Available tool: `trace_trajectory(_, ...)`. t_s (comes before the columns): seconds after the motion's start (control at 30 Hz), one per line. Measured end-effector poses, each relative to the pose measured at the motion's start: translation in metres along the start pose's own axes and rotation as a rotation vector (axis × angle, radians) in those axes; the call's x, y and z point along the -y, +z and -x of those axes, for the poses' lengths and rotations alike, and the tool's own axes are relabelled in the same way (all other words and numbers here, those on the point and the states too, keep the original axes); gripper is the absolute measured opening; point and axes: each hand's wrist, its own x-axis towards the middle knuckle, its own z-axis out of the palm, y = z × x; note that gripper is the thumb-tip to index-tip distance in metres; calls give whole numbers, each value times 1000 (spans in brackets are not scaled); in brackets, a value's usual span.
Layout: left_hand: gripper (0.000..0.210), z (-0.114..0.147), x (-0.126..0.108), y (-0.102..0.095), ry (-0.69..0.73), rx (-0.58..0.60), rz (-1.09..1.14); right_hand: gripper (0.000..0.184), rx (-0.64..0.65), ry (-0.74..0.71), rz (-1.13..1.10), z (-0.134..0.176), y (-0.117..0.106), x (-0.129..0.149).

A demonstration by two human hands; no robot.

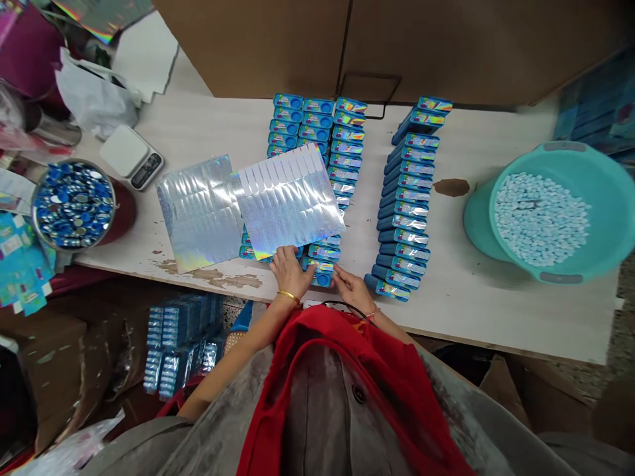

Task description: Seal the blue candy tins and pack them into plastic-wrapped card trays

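Rows of small blue boxes (324, 253) stand in front of me, several with shiny rainbow stickers on their upper ends. My left hand (292, 274) lies at the near end of these rows, by the lower edge of a silvery holographic sticker sheet (292, 205); its thumb is apart from the fingers and reaches toward a box. At the right side of the nearest box, my right hand (353, 289) has its fingertips pinched together; what they hold, if anything, is too small to make out. A second silvery sheet (201, 215) lies partly under the first.
Another row of blue boxes (405, 205) leans to the right. A teal tub (476, 215) of small white pieces stands beyond it. At left are a white scale (131, 155) and a metal bowl (114, 211) of blue-and-silver pieces. Large cardboard (278, 46) borders the table's back.
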Motion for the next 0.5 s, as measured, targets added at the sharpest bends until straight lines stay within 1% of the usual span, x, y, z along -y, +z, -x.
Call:
trace_trajectory(0.03,48,0,0,-2,19,6,-12,43,56,-9,63,1,-4,1)
trace_trajectory(0.07,44,-2,2,-5,55,10,-15,44,77,-12,141,1,-9,2)
trace_trajectory(0.1,40,-8,6,-9,103,10,-4,45,57,-21,228,-1,-14,5)
trace_trajectory(0.13,35,-17,11,-14,155,0,22,46,4,-43,313,-7,-20,10)
trace_trajectory(0.2,25,-48,30,-29,240,-64,112,46,-122,-136,437,-29,-27,27)
trace_trajectory(0.23,21,-70,42,-39,256,-122,164,47,-151,-202,475,-45,-29,40)
trace_trajectory(0.27,19,-94,55,-50,257,-186,210,47,-151,-267,505,-64,-27,56)
trace_trajectory(0.33,19,-145,81,-70,208,-308,254,47,-92,-364,585,-108,-16,93)
trace_trajectory(0.37,21,-170,93,-79,189,-323,248,47,-54,-382,638,-131,-6,112)
trace_trajectory(0.4,24,-192,104,-85,172,-318,230,47,-9,-388,692,-153,6,129)
trace_trajectory(0.43,27,-212,113,-90,161,-286,205,47,40,-389,740,-174,18,144)
trace_trajectory(0.5,29,-239,126,-94,156,-170,143,48,130,-379,818,-208,44,164)
